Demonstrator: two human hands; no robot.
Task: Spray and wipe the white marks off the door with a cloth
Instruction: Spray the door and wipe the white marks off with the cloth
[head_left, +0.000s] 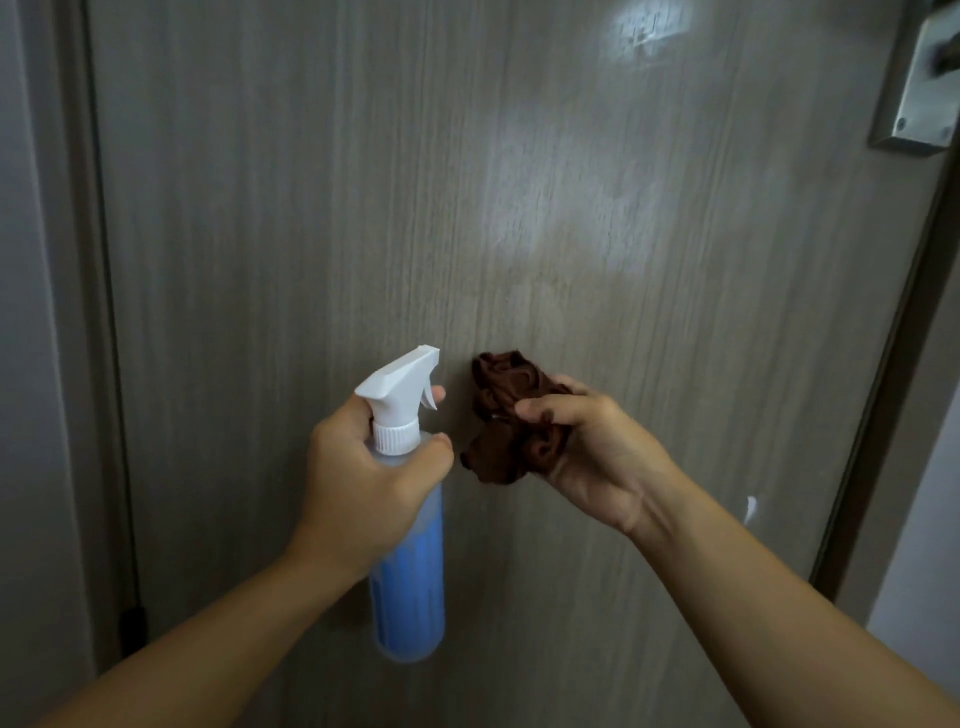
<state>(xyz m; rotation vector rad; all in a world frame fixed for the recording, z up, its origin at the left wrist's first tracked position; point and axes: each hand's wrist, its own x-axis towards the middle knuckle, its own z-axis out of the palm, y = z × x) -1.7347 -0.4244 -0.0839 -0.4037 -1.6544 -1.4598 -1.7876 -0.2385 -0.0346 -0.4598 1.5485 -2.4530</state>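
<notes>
- I'm facing a grey-brown wood-grain door (322, 208) that fills the view, with a pale wall strip and dark frame edge off to its left.
- Up at the door's top right corner sits a metal handle plate (917, 93), blurred; I can't make out the lever.
- White marks (649, 28) show on the door high up, left of that plate, with a fainter hazy patch spreading below them toward the middle.
- A small white fleck (749, 506) sits low on the door, near its right edge.
- My left hand (363, 467) is wrapped round the neck of the spray bottle (408, 571), in front of the door's lower middle; one fingertip pokes out past the white trigger, thumb curled across the shoulder. Blue liquid fills the lower body, nozzle aimed up and right.
- My right hand (592, 457) has the brown cloth (506, 415) bunched up, just right of the nozzle; fingers are curled over its top, cloth spilling out past the fingertips toward the door. I can't tell whether it touches the door.
</notes>
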